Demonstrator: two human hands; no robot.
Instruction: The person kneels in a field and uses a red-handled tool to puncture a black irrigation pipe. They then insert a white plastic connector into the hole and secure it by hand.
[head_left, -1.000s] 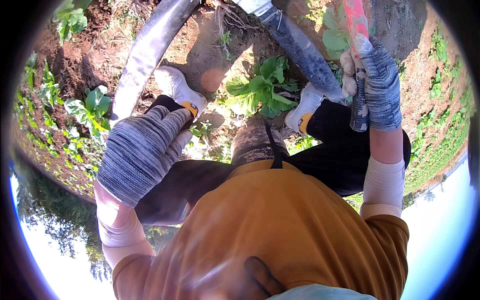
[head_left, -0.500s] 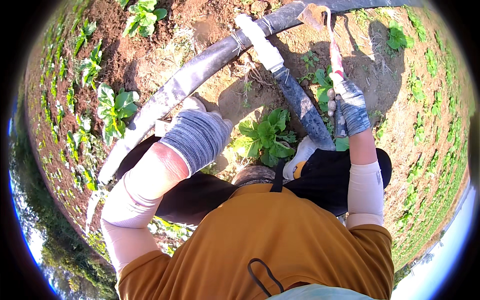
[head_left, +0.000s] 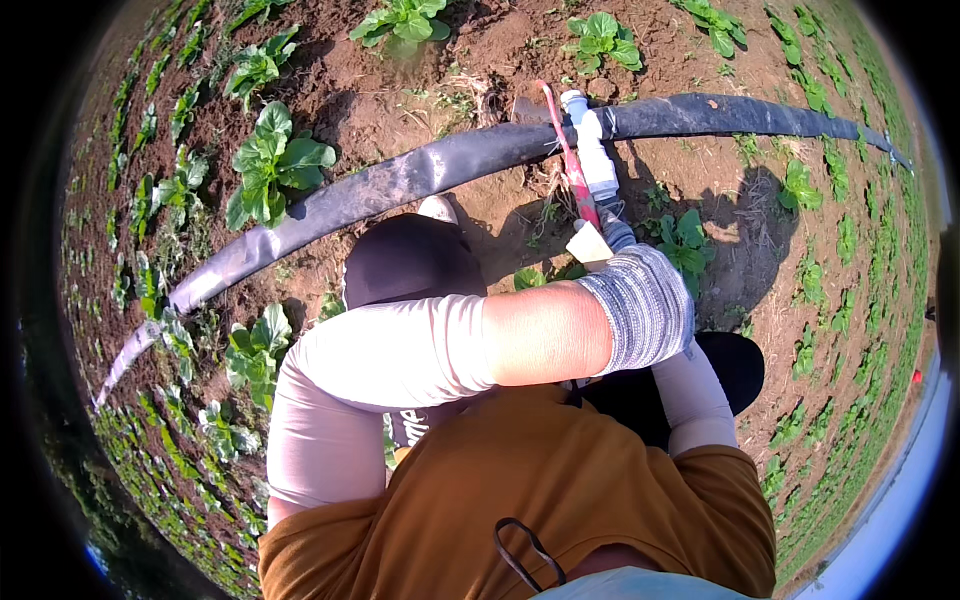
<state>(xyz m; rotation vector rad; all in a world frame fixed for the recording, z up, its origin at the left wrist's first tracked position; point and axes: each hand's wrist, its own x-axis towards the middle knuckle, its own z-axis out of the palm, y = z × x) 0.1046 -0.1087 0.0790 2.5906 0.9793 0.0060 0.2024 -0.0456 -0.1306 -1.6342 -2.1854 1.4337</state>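
My left hand [head_left: 645,305], in a grey knitted glove, reaches across to the right with its fingers curled and mostly hidden. A pale block-shaped piece [head_left: 588,243] juts out beside it, seemingly in its grip. My right forearm [head_left: 692,392] comes up beneath the left glove, which covers most of that hand. From there the red handle of a small hoe [head_left: 572,165] runs away from me, its blade by the dark flat hose [head_left: 440,165]. Right beside the handle, a white pipe fitting [head_left: 598,165] lies across the hose.
Leafy green plants [head_left: 270,165] grow in the brown soil on the left. Another plant [head_left: 685,245] stands just right of my hands, and one more [head_left: 603,42] beyond the hose. My bent dark-trousered knee [head_left: 415,260] is close to the hose.
My left hand has swung right across my body to the right hand. The hoe and fitting now appear side by side. My view has shifted, showing more ground beyond the hose.
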